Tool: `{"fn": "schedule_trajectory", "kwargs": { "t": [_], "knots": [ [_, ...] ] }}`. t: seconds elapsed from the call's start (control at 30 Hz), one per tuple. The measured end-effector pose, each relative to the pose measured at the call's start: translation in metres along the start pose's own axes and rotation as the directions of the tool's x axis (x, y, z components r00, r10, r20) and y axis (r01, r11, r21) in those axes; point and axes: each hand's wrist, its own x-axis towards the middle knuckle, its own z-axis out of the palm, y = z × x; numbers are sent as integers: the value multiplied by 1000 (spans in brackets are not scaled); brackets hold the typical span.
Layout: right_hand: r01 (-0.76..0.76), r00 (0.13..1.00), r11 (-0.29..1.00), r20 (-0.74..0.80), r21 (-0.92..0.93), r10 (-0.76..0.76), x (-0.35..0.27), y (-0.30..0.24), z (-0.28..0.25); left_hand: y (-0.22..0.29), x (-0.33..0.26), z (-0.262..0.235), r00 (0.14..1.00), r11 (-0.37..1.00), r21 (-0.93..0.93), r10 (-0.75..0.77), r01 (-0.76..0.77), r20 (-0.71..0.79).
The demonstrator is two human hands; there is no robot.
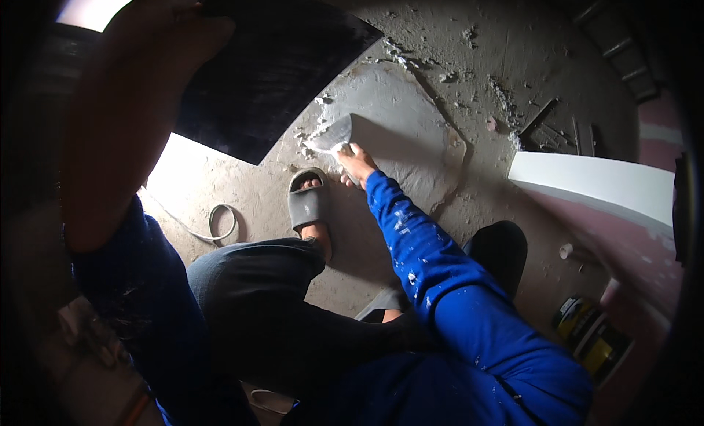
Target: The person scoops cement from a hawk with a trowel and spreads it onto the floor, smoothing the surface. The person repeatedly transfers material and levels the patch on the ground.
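**Putty knife at the edge of the wet mix, board held high**

The putty knife (334,135) lies blade-down on the near left edge of the grey plaster mound (400,129), which is spread flat on the concrete floor (242,184) toward the far middle of the scene. The blade carries a pale smear, and loose crumbs lie scattered just beside it. The right hand (357,162) has its grip closed around the knife's handle, the arm in a paint-flecked blue sleeve (425,257) reaching out from the near right.

The left hand (158,41) is raised close to the camera at the far left, its grip closed on the edge of a dark flat board (271,66), which tilts over the floor well apart from the mound.

A foot in a grey slipper (308,202) stands just near of the blade. A loop of cable (220,224) lies on the floor to the left; a white panel (594,180) sits to the right.

As a judgement: the blade works very near the slippered toes, so a slip toward the body could catch them. The tilted board could shed whatever is loaded onto it, and the cable is a trip hazard when rising.
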Motion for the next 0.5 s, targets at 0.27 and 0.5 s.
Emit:
{"fn": "schedule_trajectory", "kwargs": {
  "t": [0.27, 0.5],
  "knots": [
    [-26, 999, 992, 31, 125, 22, -35, 22, -28, -23, -4, -16, 997, 991, 137, -22, 13, 69],
    [320, 875, 947, -384, 2, -295, 19, -18, -92, -15, -23, -12, 1000, 998, 53, -17, 16, 19]
  ]
}}
